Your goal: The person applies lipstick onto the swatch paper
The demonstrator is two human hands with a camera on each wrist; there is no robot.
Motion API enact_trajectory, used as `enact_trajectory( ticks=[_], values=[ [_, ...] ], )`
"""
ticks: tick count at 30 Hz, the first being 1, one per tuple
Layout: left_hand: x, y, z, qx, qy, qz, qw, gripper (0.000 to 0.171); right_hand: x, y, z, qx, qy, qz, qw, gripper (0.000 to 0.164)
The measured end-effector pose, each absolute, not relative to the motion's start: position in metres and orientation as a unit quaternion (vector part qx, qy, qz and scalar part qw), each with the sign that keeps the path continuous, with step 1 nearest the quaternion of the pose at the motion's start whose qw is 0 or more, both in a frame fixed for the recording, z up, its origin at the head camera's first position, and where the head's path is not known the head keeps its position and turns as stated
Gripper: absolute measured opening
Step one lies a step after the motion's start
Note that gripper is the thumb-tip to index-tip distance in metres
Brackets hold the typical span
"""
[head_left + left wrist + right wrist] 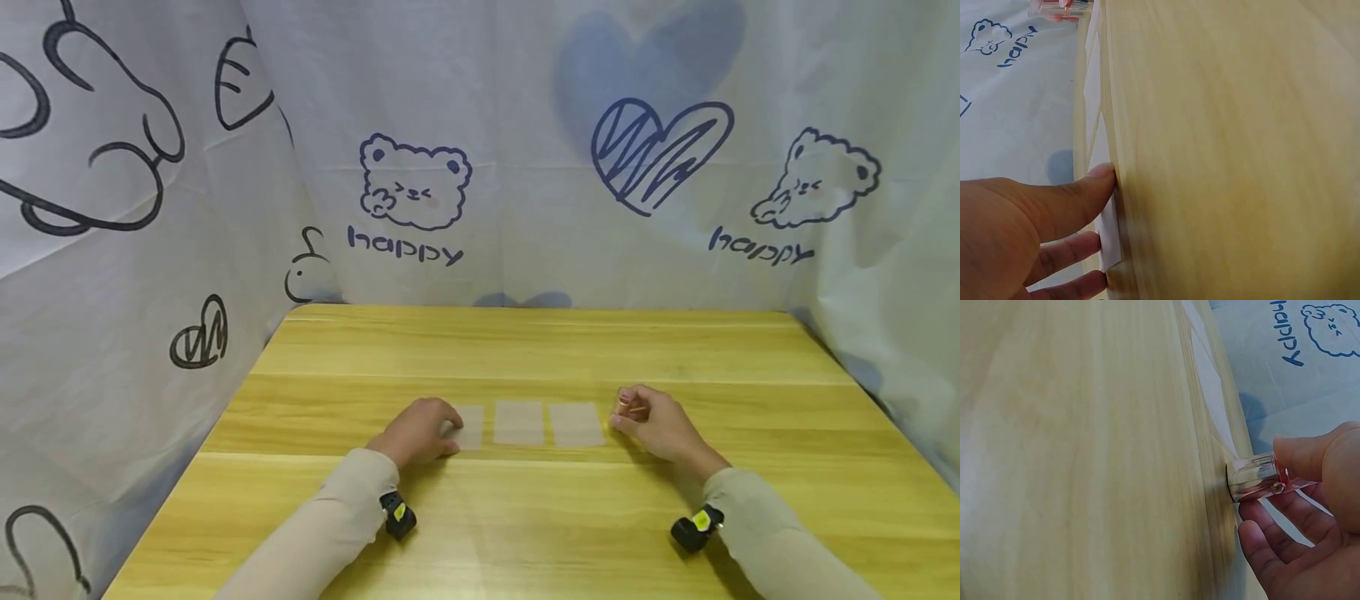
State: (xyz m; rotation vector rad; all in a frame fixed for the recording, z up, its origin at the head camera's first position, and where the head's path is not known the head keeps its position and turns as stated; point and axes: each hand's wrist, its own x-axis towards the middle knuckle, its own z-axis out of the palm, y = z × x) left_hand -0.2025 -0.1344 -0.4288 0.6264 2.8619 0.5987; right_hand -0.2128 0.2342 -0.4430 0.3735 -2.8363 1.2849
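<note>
Three small white paper sheets lie in a row on the wooden table: a left sheet, a middle sheet and a right sheet. My left hand rests at the left sheet, its thumb on the paper and fingertips at the edge, as the left wrist view shows. Just right of the right sheet, my right hand pinches a small clear cylinder with a reddish part and a dark rim at one end. The cylinder is tilted, its dark-rimmed end close to the tabletop. I cannot tell its kind.
White cloth with drawn bears and hearts hangs behind the table and along both sides. Each wrist carries a small black camera, the left camera and the right camera, over light sleeves.
</note>
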Motion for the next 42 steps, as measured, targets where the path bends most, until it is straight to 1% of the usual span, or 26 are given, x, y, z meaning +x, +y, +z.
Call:
enact_trajectory(
  ticks=[11, 18, 25, 30, 38, 42],
  values=[
    [-0.203, -0.135, -0.429, 0.207, 0.954, 0.199, 0.080, 0.025, -0.211, 0.235, -0.437, 0.099, -0.905, 0.414, -0.010, 0.013],
    [-0.204, -0.135, -0.430, 0.208, 0.955, 0.197, 0.077, 0.023, -0.211, 0.235, -0.432, 0.110, -0.905, 0.412, -0.007, 0.011],
    [-0.204, -0.134, -0.430, 0.208, 0.956, 0.191, 0.074, 0.023, -0.211, 0.235, -0.425, 0.126, -0.907, 0.401, -0.001, 0.015],
    [-0.204, -0.133, -0.427, 0.212, 0.957, 0.186, 0.072, 0.022, -0.211, 0.236, -0.422, 0.133, -0.908, 0.398, 0.004, 0.014],
    [-0.204, -0.129, -0.417, 0.213, 0.954, 0.198, 0.070, 0.029, -0.210, 0.233, -0.412, 0.138, -0.910, 0.392, 0.003, 0.011],
    [-0.204, -0.124, -0.410, 0.231, 0.948, 0.209, 0.061, 0.031, -0.209, 0.233, -0.407, 0.146, -0.912, 0.383, 0.008, 0.016]
  ],
)
